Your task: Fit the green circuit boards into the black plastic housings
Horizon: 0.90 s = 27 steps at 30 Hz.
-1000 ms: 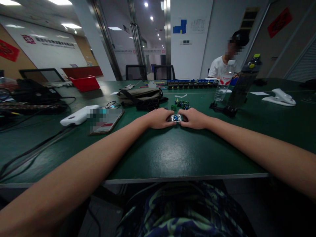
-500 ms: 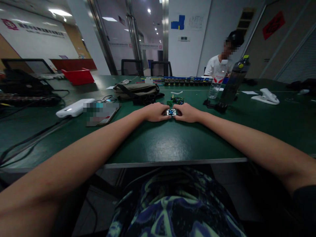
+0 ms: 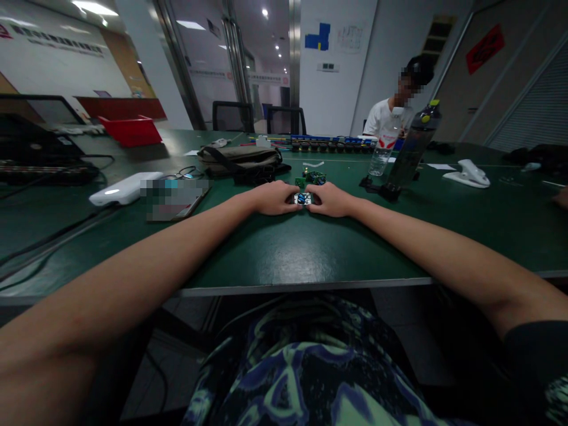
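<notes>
Between my two hands is a small whitish circuit board [image 3: 302, 199] with blue and dark parts on it. My left hand [image 3: 276, 198] grips its left end with thumb and fingers, while my right hand [image 3: 331, 199] pinches the right end. Both hands rest low over the green table [image 3: 266, 254], and my fingers hide the board's ends. Just behind them lie green circuit boards [image 3: 316, 177], close to my fingertips. A small curved whitish strip [image 3: 313, 164] lies beyond those boards.
Left of my hands are a grey-brown bag [image 3: 242, 160], a partly blurred flat box [image 3: 177, 200] and a white device [image 3: 126, 188] with cables. To the right stand a water bottle [image 3: 385, 145] and a dark tall bottle [image 3: 412, 151]. A person [image 3: 386, 118] sits across the table.
The camera view has shifted slightly, so the scene sits a little further left. Both hands keep their hold on the small board. Part of another hand now shows at the far right edge.
</notes>
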### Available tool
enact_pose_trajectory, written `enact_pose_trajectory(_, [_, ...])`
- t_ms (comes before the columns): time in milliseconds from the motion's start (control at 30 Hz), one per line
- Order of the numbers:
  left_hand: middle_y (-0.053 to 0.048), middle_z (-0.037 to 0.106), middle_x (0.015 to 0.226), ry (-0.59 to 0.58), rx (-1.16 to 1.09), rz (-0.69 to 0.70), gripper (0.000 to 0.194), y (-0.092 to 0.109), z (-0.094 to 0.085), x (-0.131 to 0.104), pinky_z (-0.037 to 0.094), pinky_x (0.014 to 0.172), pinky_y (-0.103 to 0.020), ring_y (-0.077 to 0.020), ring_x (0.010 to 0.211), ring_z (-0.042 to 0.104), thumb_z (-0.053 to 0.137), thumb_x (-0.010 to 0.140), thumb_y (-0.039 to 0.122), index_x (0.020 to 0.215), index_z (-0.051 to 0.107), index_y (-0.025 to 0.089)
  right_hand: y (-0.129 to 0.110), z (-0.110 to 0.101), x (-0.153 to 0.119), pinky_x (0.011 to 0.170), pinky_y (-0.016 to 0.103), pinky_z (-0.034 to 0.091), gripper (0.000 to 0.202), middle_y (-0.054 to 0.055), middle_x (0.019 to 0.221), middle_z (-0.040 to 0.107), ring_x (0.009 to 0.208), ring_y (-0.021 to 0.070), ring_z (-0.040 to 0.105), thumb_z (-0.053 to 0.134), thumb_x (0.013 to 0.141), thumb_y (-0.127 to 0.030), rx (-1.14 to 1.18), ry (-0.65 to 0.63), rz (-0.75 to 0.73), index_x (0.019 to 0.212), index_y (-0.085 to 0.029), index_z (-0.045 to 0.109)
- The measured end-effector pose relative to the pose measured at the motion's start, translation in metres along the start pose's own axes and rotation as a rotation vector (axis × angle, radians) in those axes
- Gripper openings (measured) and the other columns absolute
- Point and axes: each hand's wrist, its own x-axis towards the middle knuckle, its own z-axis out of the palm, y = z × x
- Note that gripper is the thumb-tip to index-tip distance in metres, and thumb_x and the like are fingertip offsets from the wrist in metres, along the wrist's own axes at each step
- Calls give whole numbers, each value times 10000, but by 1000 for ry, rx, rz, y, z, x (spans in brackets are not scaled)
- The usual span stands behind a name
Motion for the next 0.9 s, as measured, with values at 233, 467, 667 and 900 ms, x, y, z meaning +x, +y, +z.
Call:
enact_pose_trajectory(233, [-54, 694, 806, 4, 4, 4, 323, -2, 1, 0, 366, 589, -248, -165, 664, 609, 510, 876, 483, 925, 613, 181, 2, 1, 0, 643, 246, 336, 233, 33, 753, 648, 644, 159, 531, 597, 835, -280, 6, 7, -1, 1012, -131, 623])
enact_pose_trajectory(467, [-63, 714, 825, 8, 28, 9, 343, -4, 3, 1, 377, 607, -258, -178, 686, 633, 507, 884, 488, 959, 630, 177, 1, 2, 1, 622, 243, 334, 190, 24, 728, 640, 626, 156, 534, 596, 838, -270, 10, 9, -8, 976, -141, 611])
enact_pose_trajectory(667, [-70, 718, 836, 9, 43, 8, 349, -4, 4, 0, 373, 597, -268, -192, 698, 641, 503, 889, 486, 988, 633, 178, 2, 3, 0, 615, 236, 331, 156, 15, 716, 635, 611, 147, 533, 598, 833, -263, 26, 15, -17, 944, -154, 599])
enact_pose_trajectory(900, [-68, 720, 854, 7, 41, 16, 360, -3, 2, -2, 383, 601, -265, -187, 694, 640, 494, 897, 490, 1005, 629, 175, 4, 4, 1, 614, 238, 327, 174, 14, 712, 632, 602, 144, 525, 604, 833, -282, 32, 17, -24, 951, -155, 601])
